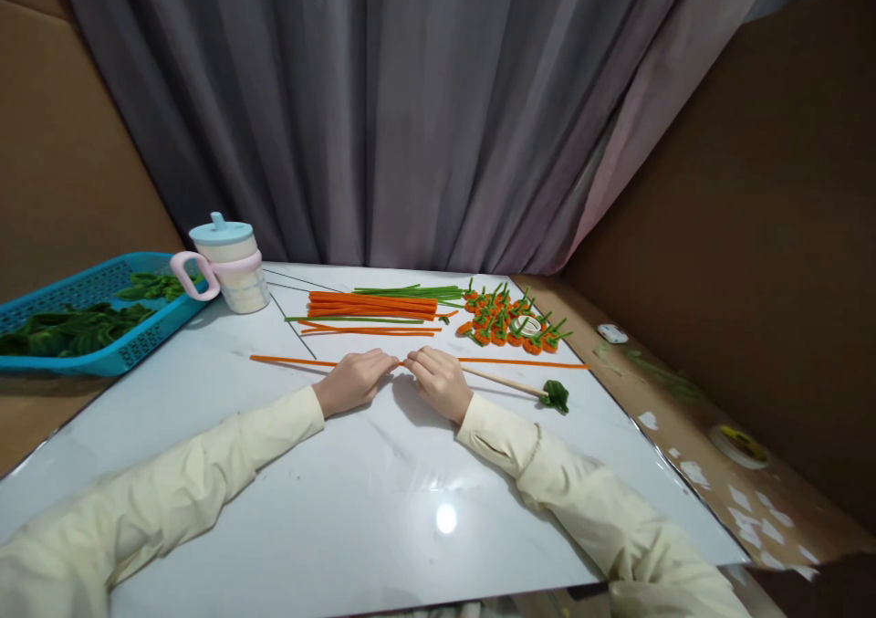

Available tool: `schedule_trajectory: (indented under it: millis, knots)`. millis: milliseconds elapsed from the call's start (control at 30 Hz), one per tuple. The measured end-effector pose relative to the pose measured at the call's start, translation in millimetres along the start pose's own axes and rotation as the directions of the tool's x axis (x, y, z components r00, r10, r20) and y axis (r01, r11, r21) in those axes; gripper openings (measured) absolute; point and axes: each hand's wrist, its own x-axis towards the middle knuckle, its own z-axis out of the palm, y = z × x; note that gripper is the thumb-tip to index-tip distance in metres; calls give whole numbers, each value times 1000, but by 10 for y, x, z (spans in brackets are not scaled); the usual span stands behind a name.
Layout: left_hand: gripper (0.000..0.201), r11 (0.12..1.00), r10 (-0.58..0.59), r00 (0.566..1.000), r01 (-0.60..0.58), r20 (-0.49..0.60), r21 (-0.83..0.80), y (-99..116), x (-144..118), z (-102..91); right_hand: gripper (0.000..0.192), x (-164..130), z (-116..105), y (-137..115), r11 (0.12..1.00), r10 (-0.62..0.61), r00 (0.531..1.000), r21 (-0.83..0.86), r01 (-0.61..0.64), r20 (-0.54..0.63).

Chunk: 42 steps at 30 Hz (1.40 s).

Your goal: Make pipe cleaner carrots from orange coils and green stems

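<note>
Person is wearing long cream sleeves on both arms, soft loose fabric, bunching and wrinkling toward the cuffs. Left hand [356, 381] and right hand [442, 382] are showing bare: no gloves, rings or watch visible.

No legible text, label, brand, number or sign appears on the cup [229, 264], the blue tray [102, 355], the counter [383, 499] or elsewhere.
</note>
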Motion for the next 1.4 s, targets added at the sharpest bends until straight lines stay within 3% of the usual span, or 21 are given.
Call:
schedule_trajectory:
  millis: [367, 667, 1400]
  knots:
    - [18, 999, 30, 1000, -30, 5, -11, -1, -12, 13, 28, -6, -3, 20, 998, -61, 998, -16, 61, 9]
    - [17, 999, -22, 1000, 22, -14, -27, 4, -4, 2, 26, -4, 14, 1, 997, 71, 997, 16, -71, -10]
    - [20, 1000, 14, 999, -13, 48, -12, 0, -17, 19, 27, 18, -37, 20, 993, -120, 992, 8, 120, 35]
